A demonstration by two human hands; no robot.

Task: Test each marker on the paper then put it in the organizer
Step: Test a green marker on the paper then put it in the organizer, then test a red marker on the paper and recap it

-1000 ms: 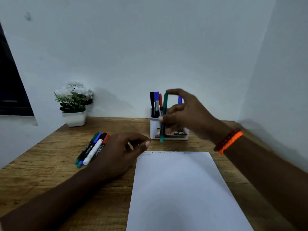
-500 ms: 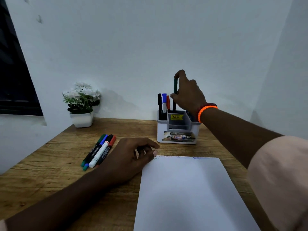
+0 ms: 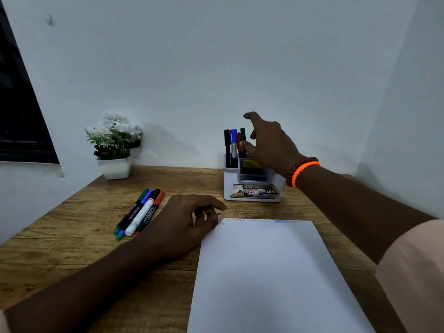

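We see the tabletop (image 3: 72, 239) carrying the paper (image 3: 271, 272) square in front of us, scribbles along its far edge, handy for testing. Our left hand (image 3: 182, 224) rests loosely curled at the paper's corner, holding nothing, likely steadying it. The organizer (image 3: 252, 188) stands beyond, four markers (image 3: 233, 143) upright inside; our right hand (image 3: 269, 145) hangs spread and empty beside them, hiding their right side. Four untested markers (image 3: 141, 212) lie left, partly covered.
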